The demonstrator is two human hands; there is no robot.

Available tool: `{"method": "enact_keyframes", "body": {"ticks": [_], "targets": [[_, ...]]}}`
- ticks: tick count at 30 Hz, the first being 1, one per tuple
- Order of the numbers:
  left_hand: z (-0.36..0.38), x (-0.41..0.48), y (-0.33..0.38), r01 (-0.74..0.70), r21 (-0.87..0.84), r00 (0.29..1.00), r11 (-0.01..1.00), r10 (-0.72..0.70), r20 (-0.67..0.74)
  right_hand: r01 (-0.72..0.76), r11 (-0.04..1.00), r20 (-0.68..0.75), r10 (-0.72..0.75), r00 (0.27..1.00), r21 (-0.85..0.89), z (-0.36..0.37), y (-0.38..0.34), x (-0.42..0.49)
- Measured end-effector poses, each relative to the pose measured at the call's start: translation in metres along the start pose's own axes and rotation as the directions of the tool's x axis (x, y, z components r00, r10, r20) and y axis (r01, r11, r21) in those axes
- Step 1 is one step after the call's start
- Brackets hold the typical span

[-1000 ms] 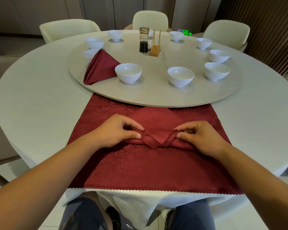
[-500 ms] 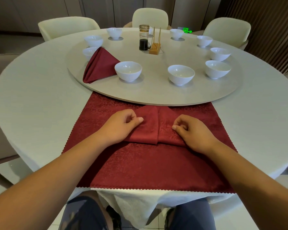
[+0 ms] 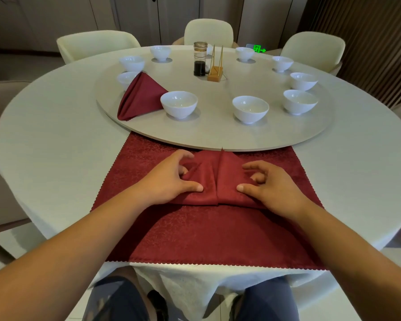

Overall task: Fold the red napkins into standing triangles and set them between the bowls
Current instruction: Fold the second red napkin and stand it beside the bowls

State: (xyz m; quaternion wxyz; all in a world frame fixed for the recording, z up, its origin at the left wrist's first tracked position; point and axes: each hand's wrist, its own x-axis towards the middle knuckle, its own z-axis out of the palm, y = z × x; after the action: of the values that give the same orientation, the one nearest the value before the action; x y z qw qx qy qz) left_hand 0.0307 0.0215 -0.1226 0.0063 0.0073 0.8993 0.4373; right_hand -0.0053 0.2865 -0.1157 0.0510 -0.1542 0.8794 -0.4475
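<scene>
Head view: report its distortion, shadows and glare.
In the head view the wide lens bows the round white-clothed table's edge; in the head view a soft shadow darkens the flat red cloth below the left hand and right hand, whose fingers pinch the folded red napkin; in the head view small highlights glint in the white ceramic bowls.

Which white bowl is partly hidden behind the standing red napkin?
The left-side bowl on the turntable, directly behind the standing napkin; the others show whole.

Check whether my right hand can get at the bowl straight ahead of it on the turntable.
Probably yes: the right hand holds the napkin, and only bare turntable lies between it and that bowl.
</scene>
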Motion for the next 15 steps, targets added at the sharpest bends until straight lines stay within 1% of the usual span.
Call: {"method": "enact_keyframes", "body": {"ticks": [3,4,6,8,11,15], "targets": [[-0.007,-0.003,0.004,-0.042,-0.107,0.996,0.993,0.05,0.08,-0.026,0.999,-0.013,0.026,1.0,0.042,-0.005,-0.003,-0.007],[-0.009,-0.004,0.005,-0.057,-0.125,0.994,0.991,0.068,0.083,-0.027,0.998,-0.013,0.028,1.0,0.058,-0.006,-0.005,-0.01],[-0.011,-0.005,0.006,-0.107,-0.093,0.993,0.99,0.111,0.034,-0.023,0.991,-0.001,0.023,1.0,0.132,-0.007,-0.007,-0.015],[-0.013,-0.006,0.008,-0.15,-0.08,0.988,0.985,0.152,0.017,-0.003,0.982,0.015,0.0,1.0,0.19,-0.009,-0.01,-0.018],[-0.014,-0.008,0.013,-0.198,-0.098,0.978,0.975,0.203,0.047,0.014,0.981,0.015,-0.018,1.0,0.194,-0.013,-0.013,-0.018],[-0.017,-0.011,0.02,-0.244,0.018,0.969,0.97,0.243,0.039,0.053,0.984,0.049,-0.062,0.997,0.172,-0.017,-0.015,-0.017]]}}
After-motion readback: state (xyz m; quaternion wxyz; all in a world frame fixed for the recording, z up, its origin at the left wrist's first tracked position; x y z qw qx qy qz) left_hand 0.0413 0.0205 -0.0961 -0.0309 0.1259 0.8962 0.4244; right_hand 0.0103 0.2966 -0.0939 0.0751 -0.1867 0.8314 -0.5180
